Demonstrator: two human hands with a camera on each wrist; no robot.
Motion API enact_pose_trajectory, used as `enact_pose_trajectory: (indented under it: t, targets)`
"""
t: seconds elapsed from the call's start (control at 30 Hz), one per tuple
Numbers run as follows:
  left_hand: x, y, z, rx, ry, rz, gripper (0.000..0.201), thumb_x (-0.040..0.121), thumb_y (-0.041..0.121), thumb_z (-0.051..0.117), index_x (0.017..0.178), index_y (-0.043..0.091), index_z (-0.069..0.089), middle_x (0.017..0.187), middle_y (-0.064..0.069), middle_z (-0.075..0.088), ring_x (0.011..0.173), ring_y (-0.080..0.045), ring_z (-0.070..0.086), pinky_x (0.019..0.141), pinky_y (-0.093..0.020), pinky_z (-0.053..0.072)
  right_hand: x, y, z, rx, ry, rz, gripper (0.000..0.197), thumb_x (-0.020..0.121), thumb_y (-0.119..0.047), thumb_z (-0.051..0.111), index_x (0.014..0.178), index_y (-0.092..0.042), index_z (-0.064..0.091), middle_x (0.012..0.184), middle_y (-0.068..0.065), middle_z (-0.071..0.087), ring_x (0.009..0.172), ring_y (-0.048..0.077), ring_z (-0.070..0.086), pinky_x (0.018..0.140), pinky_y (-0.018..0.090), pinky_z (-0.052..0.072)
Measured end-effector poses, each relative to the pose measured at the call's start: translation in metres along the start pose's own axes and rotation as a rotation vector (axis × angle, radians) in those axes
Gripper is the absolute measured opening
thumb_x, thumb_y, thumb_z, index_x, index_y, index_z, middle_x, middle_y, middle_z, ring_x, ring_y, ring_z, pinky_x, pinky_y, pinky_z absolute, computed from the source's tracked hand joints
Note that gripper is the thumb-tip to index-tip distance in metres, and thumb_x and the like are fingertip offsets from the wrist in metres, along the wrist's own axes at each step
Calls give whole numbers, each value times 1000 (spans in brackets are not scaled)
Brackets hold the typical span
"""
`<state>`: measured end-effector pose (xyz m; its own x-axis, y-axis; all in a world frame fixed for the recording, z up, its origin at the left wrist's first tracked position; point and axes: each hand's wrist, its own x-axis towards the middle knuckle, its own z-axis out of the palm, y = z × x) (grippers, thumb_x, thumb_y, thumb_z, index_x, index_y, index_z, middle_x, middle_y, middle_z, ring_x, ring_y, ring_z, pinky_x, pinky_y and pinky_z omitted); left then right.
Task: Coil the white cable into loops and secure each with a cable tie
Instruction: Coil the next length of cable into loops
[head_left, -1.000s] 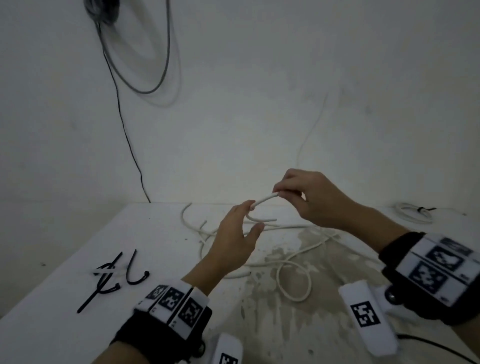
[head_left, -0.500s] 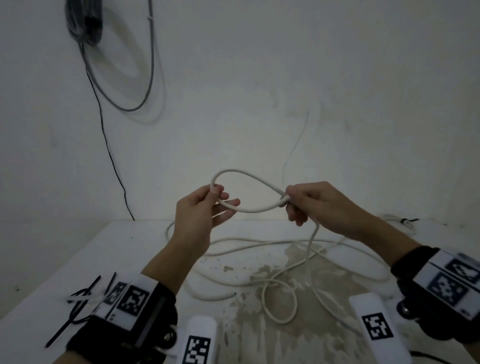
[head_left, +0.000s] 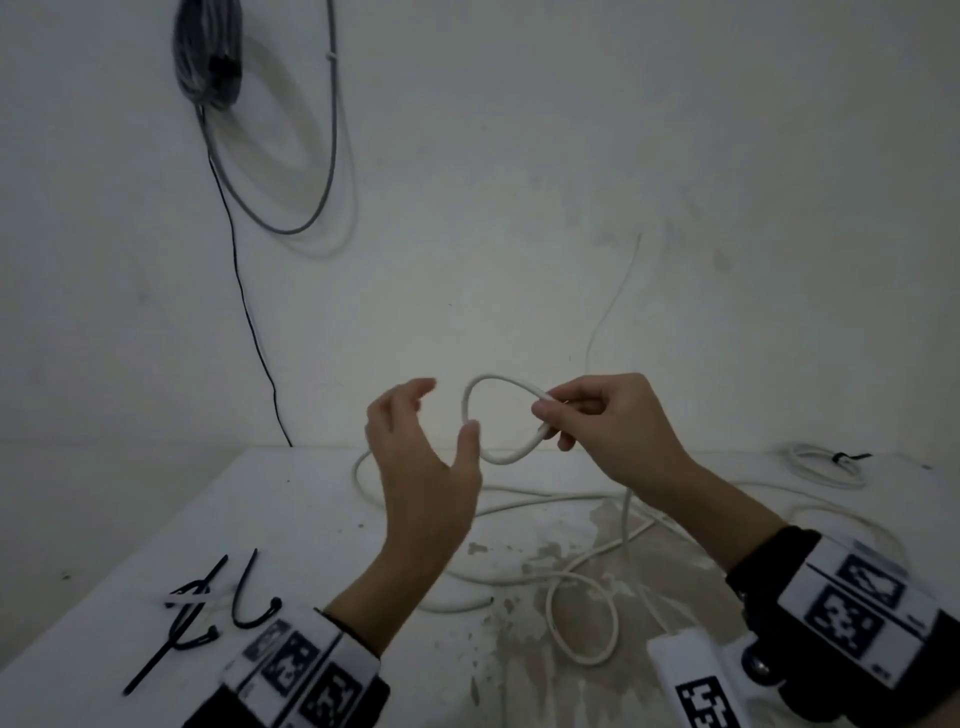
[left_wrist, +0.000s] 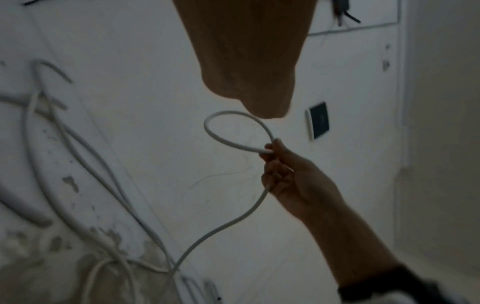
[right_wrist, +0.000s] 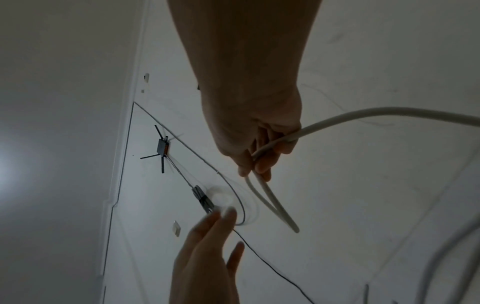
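Black cable ties (head_left: 197, 613) lie at the table's (head_left: 130, 597) left edge. The left hand (head_left: 421, 467) hovers above the table with fingers spread and relaxed, gripping nothing — its thumb just beside a small raised loop of the white cable (head_left: 493, 415). The right hand (head_left: 608, 426) pinches that loop where its strands cross, and the rest of the cable trails down from it and sprawls over the table — a tied white coil (head_left: 826, 462) sits far right.
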<state>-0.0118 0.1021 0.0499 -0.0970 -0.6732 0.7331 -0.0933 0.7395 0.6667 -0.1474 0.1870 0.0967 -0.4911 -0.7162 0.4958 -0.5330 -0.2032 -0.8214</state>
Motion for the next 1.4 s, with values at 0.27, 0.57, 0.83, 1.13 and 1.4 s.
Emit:
enact_pose_trajectory:
  t: [0.27,0.57,0.83,1.13,1.4]
  targets:
    - [-5,11,7,-60,-369,230,22,98,26,39,106,16,58,56,13,45,52,0,47,49,-12,32,-5,-20,19,335,-78,274,24,87,-17,64,82,5,68,61,5,62,55,9,55,55,22,43]
    - [6,22,1,-578,-386,-368,35,101,28,31,90,7,57,66,0,41,58,-8,34,53,-20,31,-24,-24,32,687,-59,294,18,80,11,62,90,-2,69,91,14,72,81,19,70,77,25,57]
    - [9,17,-6,-1123,-443,-644,36,98,19,30,67,12,46,56,0,46,66,-15,51,77,-30,44,-32,-15,46,-144,166,10,54,56,-32,87,92,-17,51,88,-5,51,81,8,50,68,14,41]
    - [29,9,-25,-1242,-640,-733,28,83,24,40,58,15,50,40,11,27,44,-7,7,36,-16,12,-10,-27,19,-229,-116,-155,35,84,-36,64,118,-27,60,99,-6,65,96,9,61,89,31,47]
    - [28,14,-27,-992,-769,-615,28,91,37,36,81,14,50,45,11,22,38,-2,16,36,-14,16,-7,-36,18,100,-79,-41,15,90,-9,58,79,-3,66,75,13,58,52,11,58,51,35,58]
